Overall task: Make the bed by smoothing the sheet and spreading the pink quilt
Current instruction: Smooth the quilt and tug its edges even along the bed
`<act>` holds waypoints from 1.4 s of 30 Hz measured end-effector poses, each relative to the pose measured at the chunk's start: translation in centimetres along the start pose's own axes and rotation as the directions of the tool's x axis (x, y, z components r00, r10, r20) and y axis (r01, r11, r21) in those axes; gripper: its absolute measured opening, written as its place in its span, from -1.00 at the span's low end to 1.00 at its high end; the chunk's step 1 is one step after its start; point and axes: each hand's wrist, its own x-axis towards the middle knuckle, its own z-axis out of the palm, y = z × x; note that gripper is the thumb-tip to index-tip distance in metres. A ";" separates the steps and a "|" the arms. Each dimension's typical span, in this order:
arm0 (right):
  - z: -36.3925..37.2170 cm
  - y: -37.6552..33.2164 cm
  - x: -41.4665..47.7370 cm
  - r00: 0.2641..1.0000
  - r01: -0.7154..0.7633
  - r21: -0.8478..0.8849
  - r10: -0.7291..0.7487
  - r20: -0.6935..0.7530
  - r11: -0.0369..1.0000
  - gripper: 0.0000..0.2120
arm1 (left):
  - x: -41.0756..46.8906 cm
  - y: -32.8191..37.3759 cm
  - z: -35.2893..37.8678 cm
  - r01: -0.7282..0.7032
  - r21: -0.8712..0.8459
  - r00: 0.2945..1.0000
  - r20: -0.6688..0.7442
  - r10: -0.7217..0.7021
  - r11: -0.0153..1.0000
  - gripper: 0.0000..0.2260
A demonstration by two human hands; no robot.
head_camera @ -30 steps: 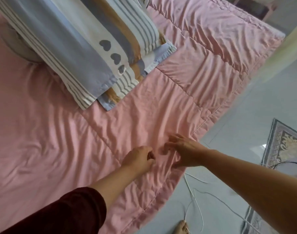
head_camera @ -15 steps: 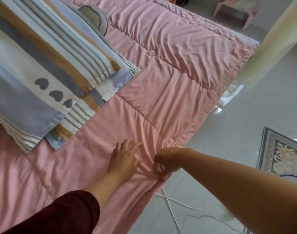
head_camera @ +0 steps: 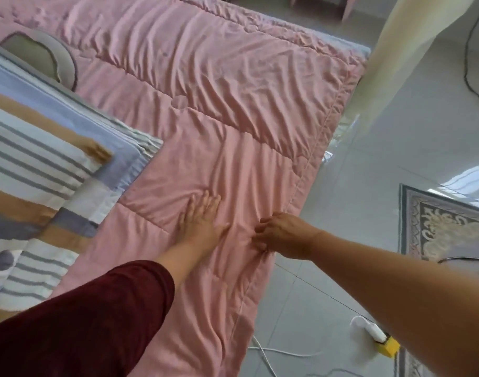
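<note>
Now left hand [head_camera: 203, 219] presses pink quilt [head_camera: 232, 110]; right hand [head_camera: 281, 235] pinches it.

Left hand [head_camera: 203, 219] has flattened from a loose fist to a spread palm on the quilt [head_camera: 232, 104]; right hand [head_camera: 284, 235] now pinches a fold.

The pink quilt [head_camera: 232, 118] runs off the top and bottom edges. The left edge cuts the striped pillows [head_camera: 42, 164], the right edge the rug [head_camera: 445, 227]. The right hand's [head_camera: 284, 235] fingertips are buried in a quilt fold. The right forearm [head_camera: 396, 295] covers part of a yellow object [head_camera: 386, 349].
</note>
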 end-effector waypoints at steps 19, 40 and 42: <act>-3.8 10.4 6.0 0.426 -0.900 0.078 0.824 0.374 0.430 -0.53 | 8.7 4.3 -3.8 -0.017 0.124 0.970 0.241 -0.014 0.992 -0.24; -13.2 27.4 4.7 0.439 -0.878 0.310 0.872 0.219 0.364 -0.49 | 22.4 8.8 -16.4 0.005 -0.185 0.997 0.082 0.010 0.983 -0.55; -13.2 31.9 5.1 0.427 -0.882 0.301 0.885 0.187 0.362 -0.50 | 26.2 11.6 -16.6 -0.011 -0.195 0.997 0.070 0.025 0.981 -0.56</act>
